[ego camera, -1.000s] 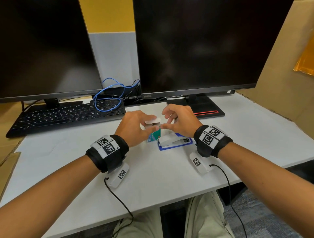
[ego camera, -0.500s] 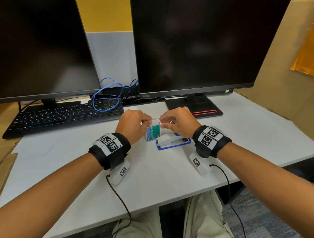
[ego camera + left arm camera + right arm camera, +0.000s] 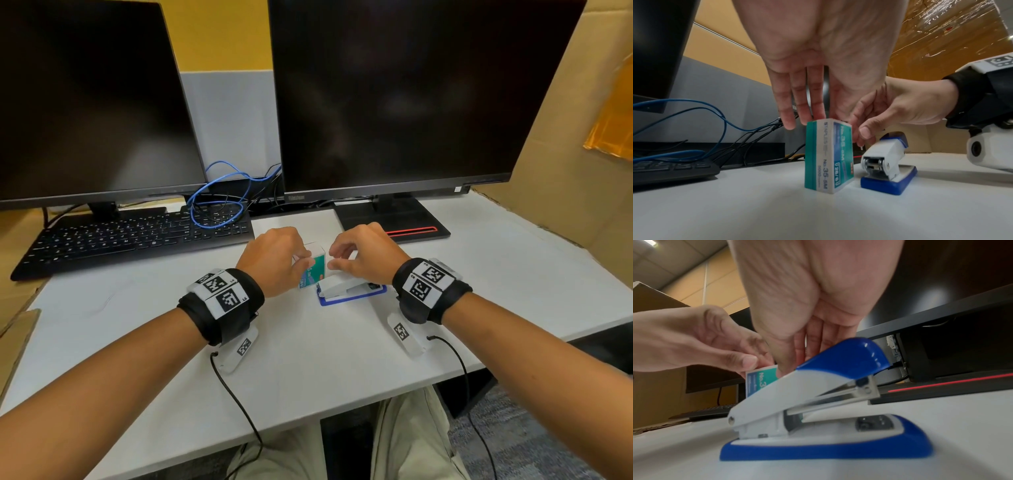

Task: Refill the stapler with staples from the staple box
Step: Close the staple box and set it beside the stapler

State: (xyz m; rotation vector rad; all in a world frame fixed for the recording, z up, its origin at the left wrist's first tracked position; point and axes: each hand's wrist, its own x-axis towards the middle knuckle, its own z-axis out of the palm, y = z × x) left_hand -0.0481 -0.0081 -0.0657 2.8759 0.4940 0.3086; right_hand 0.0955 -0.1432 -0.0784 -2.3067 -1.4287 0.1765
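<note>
A teal and white staple box stands upright on the white table. My left hand reaches down and holds its top end between thumb and fingers. My right hand has thumb and forefinger curled at the box's upper right edge, pinching there. The white and blue stapler lies closed on the table just right of the box, under my right palm. The inside of the box is hidden.
A black keyboard with a blue cable on it lies at the back left. Two dark monitors stand behind, the right one's stand just beyond my hands. A cardboard wall borders the right.
Both hands have come down with the staple box, which was held up off the table and now stands on it beside the stapler.
</note>
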